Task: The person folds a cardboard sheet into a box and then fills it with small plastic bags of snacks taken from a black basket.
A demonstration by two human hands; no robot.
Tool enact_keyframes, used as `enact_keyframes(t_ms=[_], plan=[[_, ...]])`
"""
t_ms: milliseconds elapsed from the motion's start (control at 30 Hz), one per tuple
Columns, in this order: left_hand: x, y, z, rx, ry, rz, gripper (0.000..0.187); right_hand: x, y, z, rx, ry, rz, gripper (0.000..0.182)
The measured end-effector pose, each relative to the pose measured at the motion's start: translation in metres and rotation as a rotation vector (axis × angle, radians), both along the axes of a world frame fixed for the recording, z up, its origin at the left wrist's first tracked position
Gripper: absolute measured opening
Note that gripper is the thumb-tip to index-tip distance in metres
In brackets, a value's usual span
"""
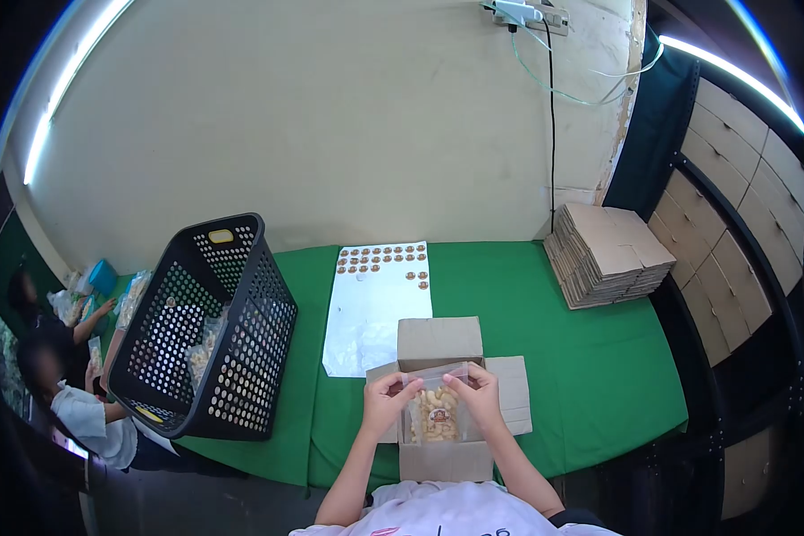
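Observation:
A clear pouch of cashew nuts [433,420] with a round brown sticker on its front hangs upright between my hands. My left hand [387,399] pinches its upper left edge, and my right hand [478,397] pinches the upper right edge. Directly behind and below the pouch is a cardboard box [439,336] with its flaps spread open. The pouch covers most of the box's inside, so its contents are hidden. Beyond the box lies a white sheet of round stickers [364,308], with several stickers left in rows near its top and right side.
A tall black perforated basket [250,357] stands at the left, holding a few filled pouches [207,350]. Flattened cardboard boxes [609,250] are stacked at the back right of the green-covered table [590,384]. Two people [89,406] are at the far left, beside more packets.

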State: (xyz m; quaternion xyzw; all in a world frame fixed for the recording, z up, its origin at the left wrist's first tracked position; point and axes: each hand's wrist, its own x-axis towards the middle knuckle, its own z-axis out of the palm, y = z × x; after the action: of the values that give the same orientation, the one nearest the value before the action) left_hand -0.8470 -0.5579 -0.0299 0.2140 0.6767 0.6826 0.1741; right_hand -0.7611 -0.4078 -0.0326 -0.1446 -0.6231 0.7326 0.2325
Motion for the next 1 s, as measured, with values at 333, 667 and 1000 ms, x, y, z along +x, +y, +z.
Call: enact_keyframes(t_ms=[333, 667, 1000], plan=[[-0.009, -0.011, -0.006, 0.047, -0.027, 0.008, 0.017, -0.007, 0.005, -0.011, 0.048, 0.007, 0.102, 0.014], [-0.012, -0.003, -0.021, 0.09, 0.063, 0.081, 0.016, -0.008, 0.003, -0.01, -0.011, -0.008, 0.112, 0.019], [0.011, 0.011, -0.017, -0.069, 0.411, 0.246, 0.037, 0.002, 0.001, -0.024, -0.008, -0.056, -0.051, 0.021]])
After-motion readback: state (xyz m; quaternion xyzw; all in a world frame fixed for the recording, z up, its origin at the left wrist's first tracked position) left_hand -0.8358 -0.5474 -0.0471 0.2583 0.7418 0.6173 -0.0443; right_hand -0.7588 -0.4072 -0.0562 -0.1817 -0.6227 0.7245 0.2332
